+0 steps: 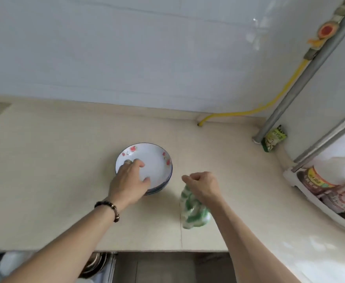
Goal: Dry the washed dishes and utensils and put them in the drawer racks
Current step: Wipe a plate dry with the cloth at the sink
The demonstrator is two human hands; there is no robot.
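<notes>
One plate stack (157, 186), one cloth (194, 211), two hands (128, 180)

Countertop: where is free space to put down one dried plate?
The beige countertop is bare left of the stack of white flowered plates, under the left hand. Another bare strip lies behind the stack, up to the yellow hose. Crowded: the right side, by the jar rack and green packet.
</notes>
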